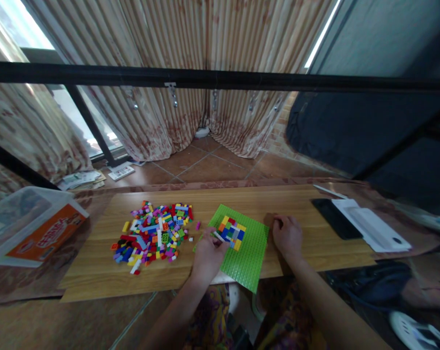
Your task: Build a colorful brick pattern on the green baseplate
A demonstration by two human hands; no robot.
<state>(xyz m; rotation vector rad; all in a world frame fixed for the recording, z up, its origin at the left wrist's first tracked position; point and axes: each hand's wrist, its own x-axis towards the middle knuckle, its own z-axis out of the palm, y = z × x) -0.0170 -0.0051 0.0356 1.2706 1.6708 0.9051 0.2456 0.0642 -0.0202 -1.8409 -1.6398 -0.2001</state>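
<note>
My left hand [208, 253] reaches over the left side of a green baseplate [247, 272]. Its fingers are pinched on a small pale toy brick [218, 236], partly covered by the fingertips. Just right of those fingertips, a square patch of bricks [233, 232] in yellow, red, blue, white and grey is fixed on the plate, which lies at an angle on the table. Beside the plate's right edge, my right hand [287, 237] rests on the wood with its fingers curled in and nothing visible in them.
A spread-out pile of mixed bricks [154, 233] covers the left of the wooden table [99, 262]. One purple brick [198, 225] lies between pile and plate. A clear plastic box [34, 228] stands at far left. A black phone [336, 218] and white box [371, 226] lie right.
</note>
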